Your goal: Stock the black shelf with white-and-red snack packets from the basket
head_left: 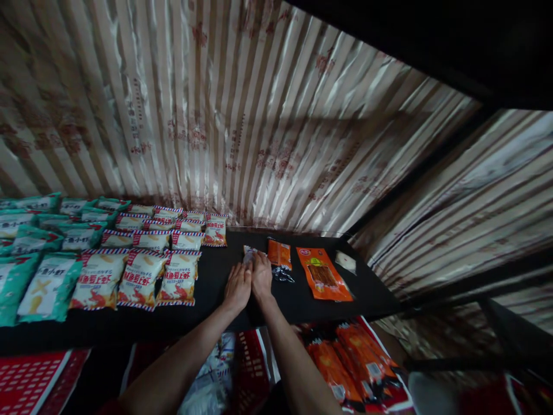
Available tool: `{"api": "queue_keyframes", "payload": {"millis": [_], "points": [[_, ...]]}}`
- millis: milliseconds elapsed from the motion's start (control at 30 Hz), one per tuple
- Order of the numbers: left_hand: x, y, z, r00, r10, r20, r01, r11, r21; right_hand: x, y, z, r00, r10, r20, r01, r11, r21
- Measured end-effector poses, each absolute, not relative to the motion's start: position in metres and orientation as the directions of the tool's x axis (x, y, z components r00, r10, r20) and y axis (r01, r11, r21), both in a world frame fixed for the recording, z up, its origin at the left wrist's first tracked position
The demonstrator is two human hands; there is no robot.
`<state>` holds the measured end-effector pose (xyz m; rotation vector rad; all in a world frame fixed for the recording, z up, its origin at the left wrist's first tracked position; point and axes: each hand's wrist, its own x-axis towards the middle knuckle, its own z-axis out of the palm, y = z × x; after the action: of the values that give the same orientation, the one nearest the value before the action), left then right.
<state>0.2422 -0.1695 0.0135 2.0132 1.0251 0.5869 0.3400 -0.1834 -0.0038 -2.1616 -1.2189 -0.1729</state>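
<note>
My left hand (pixel 238 286) and my right hand (pixel 261 278) lie side by side on the black tabletop (pixel 298 311). Their fingers are stretched out and rest over a small snack packet (pixel 247 252). Only the packet's far end shows beyond the fingertips; my hands cover the rest. Just right of my right hand lies an orange and dark packet (pixel 280 253). Farther right, a larger orange snack bag (pixel 324 274) lies flat, with brown strips showing in its window.
On the left, several white shrimp snack bags (pixel 177 278) stand in rows beside several teal bags (pixel 49 287). A small white packet (pixel 345 262) lies at far right. Below the table edge are a red basket (pixel 32 380), orange packs (pixel 332 363) and clear-wrapped packets (pixel 211 383). Striped fabric (pixel 224 115) hangs behind.
</note>
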Motion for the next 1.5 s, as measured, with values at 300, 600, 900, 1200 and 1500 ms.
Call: {"api": "queue_keyframes", "payload": {"millis": [300,600,900,1200,1500], "points": [[0.21,-0.201,0.007,0.495,0.869,-0.023,0.497,-0.261,0.827,0.305,-0.209,-0.012,0.527,0.745,0.408,0.797,-0.267,-0.542],[0.151,-0.233,-0.014,0.347,0.938,0.019,0.533,-0.214,0.819,0.252,-0.241,-0.008,0.5,0.779,0.378,0.782,-0.219,-0.583],[0.112,-0.246,-0.021,0.32,0.944,0.077,0.509,-0.239,0.827,0.239,-0.269,-0.004,0.608,0.745,0.274,0.697,-0.337,-0.633],[0.102,-0.249,-0.019,0.341,0.923,0.18,0.575,-0.356,0.737,0.239,-0.289,-0.011,0.709,0.695,0.121,0.509,-0.385,-0.77],[0.111,-0.257,-0.005,0.547,0.742,0.388,0.515,-0.663,0.544,0.236,-0.302,-0.022,0.748,0.657,0.096,0.44,-0.383,-0.813]]}}
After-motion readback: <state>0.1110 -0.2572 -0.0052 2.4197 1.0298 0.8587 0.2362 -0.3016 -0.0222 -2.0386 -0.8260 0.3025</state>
